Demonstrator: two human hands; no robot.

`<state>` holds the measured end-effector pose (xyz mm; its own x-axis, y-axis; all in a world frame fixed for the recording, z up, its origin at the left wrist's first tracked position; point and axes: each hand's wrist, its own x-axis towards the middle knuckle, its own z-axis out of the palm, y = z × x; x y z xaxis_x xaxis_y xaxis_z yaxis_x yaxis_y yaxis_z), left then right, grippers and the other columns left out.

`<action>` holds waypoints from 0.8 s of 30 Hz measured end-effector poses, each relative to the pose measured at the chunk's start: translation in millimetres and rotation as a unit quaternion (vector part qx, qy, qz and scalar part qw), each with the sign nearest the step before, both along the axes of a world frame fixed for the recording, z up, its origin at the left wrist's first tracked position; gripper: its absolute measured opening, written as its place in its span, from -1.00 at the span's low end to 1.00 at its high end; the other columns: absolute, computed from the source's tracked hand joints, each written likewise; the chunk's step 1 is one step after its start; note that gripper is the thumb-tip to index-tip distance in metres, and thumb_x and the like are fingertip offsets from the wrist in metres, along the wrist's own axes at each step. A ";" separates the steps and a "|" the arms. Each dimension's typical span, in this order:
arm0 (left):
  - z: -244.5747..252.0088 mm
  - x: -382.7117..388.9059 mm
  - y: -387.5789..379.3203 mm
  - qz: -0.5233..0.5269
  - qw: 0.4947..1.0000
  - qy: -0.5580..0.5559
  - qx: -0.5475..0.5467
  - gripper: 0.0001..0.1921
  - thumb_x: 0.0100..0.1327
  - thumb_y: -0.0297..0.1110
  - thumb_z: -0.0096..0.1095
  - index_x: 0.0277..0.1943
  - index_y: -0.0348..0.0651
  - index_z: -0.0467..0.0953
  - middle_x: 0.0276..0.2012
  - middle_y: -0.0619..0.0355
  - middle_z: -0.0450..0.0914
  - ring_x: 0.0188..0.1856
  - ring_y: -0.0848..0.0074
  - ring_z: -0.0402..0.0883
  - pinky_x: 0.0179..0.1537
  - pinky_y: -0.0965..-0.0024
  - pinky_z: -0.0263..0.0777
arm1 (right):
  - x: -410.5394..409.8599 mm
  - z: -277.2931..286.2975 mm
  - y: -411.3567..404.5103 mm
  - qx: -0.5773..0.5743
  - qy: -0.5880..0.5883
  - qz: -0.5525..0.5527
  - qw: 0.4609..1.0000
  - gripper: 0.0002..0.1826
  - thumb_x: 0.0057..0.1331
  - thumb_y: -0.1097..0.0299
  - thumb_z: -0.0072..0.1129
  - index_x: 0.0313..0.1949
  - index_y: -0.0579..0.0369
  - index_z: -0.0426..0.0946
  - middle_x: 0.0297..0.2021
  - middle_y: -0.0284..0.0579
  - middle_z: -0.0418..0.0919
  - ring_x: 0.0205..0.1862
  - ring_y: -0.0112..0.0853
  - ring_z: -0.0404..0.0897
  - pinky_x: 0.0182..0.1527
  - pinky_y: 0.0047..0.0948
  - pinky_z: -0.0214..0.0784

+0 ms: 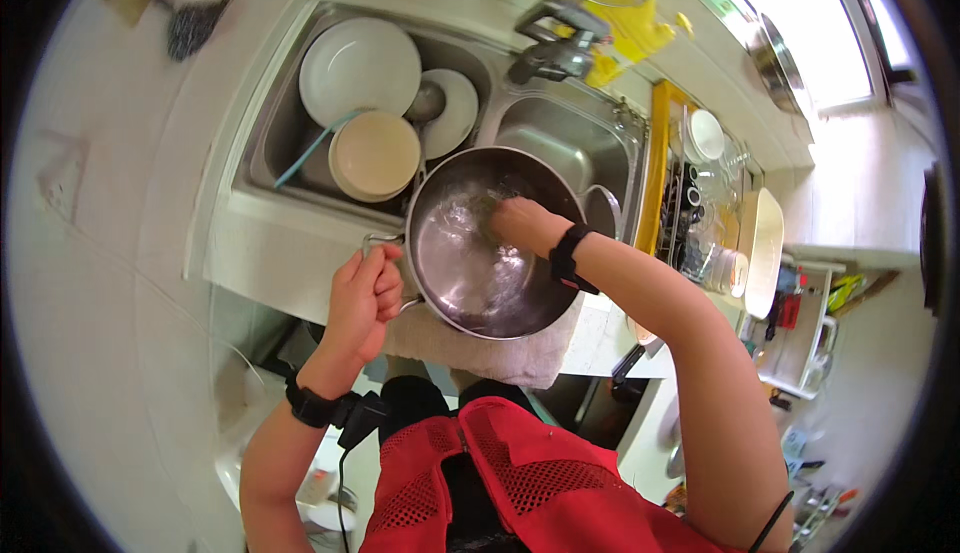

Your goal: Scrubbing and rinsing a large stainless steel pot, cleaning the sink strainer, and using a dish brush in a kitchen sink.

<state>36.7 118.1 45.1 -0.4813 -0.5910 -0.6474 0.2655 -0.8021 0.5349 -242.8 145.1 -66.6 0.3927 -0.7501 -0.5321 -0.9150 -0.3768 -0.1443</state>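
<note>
A large metal pot [472, 260] is tilted towards me over the front edge of the sink, and its wet inner wall shines. My left hand [369, 298] grips the pot's loop handle [384, 239] on the left side. Down inside the pot is my right hand [521, 221], its fingers blurred against the inner wall. Something dull greenish shows at the fingertips, too blurred to name, and I cannot tell whether the hand grips it. A cloth [487, 354] lies on the counter edge below the pot.
In the left sink basin [262, 155] are a white bowl [360, 69], stacked cream bowls [375, 154], a plate [459, 114], a ladle [427, 101] and a blue-handled brush [311, 152]. A dish rack [679, 200] stands right. A black-handled knife [628, 365] lies at the counter's right edge.
</note>
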 end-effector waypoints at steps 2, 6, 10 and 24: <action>0.2 -0.2 -0.1 0.025 0.999 0.017 0.010 -0.82 0.39 -0.25 -0.13 -0.19 -0.17 0.34 -0.66 0.43 0.06 -0.69 0.78 -0.03 -0.69 0.64 -0.18 | -2.4 -15.3 26.3 0.014 0.014 0.060 0.998 -0.86 0.08 0.44 0.03 -0.46 0.15 0.59 -0.42 0.02 0.59 -0.34 -0.14 0.59 -0.29 -0.29 0.47; -8.2 3.3 1.3 0.065 0.997 0.034 0.029 -0.81 0.39 -0.23 -0.13 -0.23 -0.16 0.34 -0.66 0.43 0.04 -0.70 0.78 -0.05 -0.70 0.63 -0.20 | 52.0 17.6 27.4 0.114 -0.192 0.070 0.972 -0.83 0.12 0.48 -0.01 -0.28 0.14 0.50 -0.29 -0.01 0.54 -0.20 -0.21 0.55 -0.13 -0.27 0.39; -14.2 3.0 5.7 0.024 0.997 0.051 0.057 -0.81 0.40 -0.22 -0.17 -0.24 -0.12 0.33 -0.66 0.42 0.05 -0.69 0.77 -0.04 -0.69 0.63 -0.18 | 101.2 21.6 -32.0 0.095 -0.097 0.086 0.987 -0.73 0.08 0.48 0.02 -0.17 0.15 0.45 -0.16 0.00 0.50 -0.08 -0.18 0.50 -0.06 -0.27 0.36; -21.5 -2.0 10.2 -0.073 0.997 -0.003 0.021 -0.81 0.41 -0.23 -0.23 -0.30 -0.09 0.24 -0.66 0.38 0.07 -0.71 0.74 -0.04 -0.70 0.60 -0.16 | 36.5 4.4 -50.3 -0.108 -0.512 -0.751 0.404 -0.84 0.22 0.50 0.01 -0.20 0.23 0.45 -0.25 -0.12 0.52 -0.20 -0.26 0.52 -0.10 -0.39 0.39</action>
